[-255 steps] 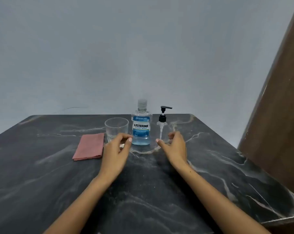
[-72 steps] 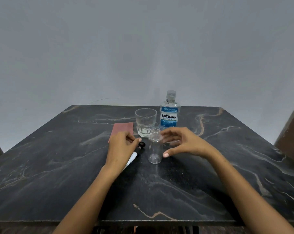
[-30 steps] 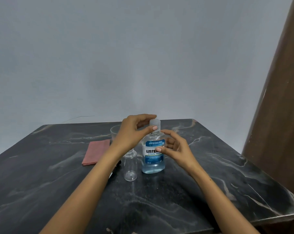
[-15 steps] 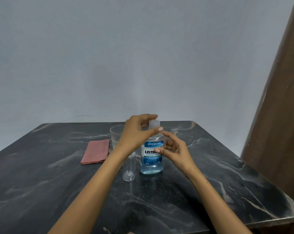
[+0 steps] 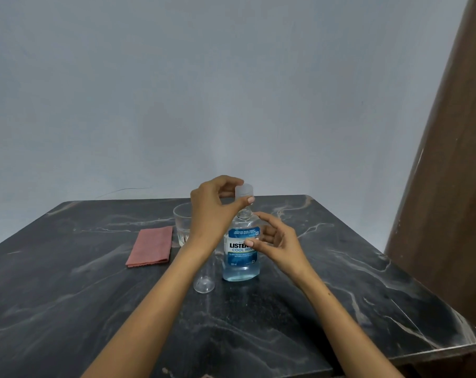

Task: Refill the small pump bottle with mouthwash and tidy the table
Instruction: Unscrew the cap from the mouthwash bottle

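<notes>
Left hand (image 5: pixel 215 211) pinches the clear cap (image 5: pixel 243 190) between thumb and fingertips, cap lifted just clear of the mouthwash bottle (image 5: pixel 241 255) neck, so I read the cap as off. Right hand (image 5: pixel 275 241) cups the bottle's right side at label height, fingers half-curled and touching the label, steadying it more than gripping it; I'd call it a loose hold.

Small pump bottle (image 5: pixel 204 282) stands open just left of the mouthwash bottle, centre of frame, partly behind the left forearm; I can't see the pump head. Glass (image 5: pixel 181 222) and folded pink cloth (image 5: pixel 151 248) sit further left on the dark marble table (image 5: pixel 368 282).

My take on doing this well: park the cap on the table near the cloth, tighten the right hand fully round the bottle before lifting, steady the small bottle with the free hand, pour slow since its neck is narrow, and stop short of the rim to leave room for the pump tube.

Label reads "LISTER…" partly covered, "COOL MIN…", "250 ml"; smaller print unreadable
</notes>
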A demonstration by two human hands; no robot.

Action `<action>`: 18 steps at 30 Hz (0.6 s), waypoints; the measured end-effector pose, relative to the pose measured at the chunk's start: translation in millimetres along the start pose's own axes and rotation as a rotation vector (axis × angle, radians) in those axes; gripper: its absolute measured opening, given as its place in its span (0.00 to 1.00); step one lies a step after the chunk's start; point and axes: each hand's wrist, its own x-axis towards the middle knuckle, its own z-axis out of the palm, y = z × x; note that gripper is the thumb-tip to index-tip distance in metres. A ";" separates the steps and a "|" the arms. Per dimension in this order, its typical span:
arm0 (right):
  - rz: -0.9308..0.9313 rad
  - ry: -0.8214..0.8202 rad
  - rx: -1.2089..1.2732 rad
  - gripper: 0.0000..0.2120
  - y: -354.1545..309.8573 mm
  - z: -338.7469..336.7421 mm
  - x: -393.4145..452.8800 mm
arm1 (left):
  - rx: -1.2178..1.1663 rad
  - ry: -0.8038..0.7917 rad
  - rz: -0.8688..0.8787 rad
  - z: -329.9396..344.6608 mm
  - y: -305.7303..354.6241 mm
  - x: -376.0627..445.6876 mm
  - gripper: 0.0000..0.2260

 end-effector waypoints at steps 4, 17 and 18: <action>-0.012 -0.006 -0.033 0.27 1.0 -1.6 -0.5 | -0.015 0.088 0.061 0.3 9.2 -8.8 0.15; -0.617 0.315 -0.397 0.20 -44.4 20.1 -41.9 | -0.283 0.083 -0.047 -2.0 18.9 -75.9 0.11; -0.618 0.324 -0.372 0.17 -45.9 22.4 -45.2 | -0.304 0.077 -0.054 -1.3 19.1 -78.5 0.10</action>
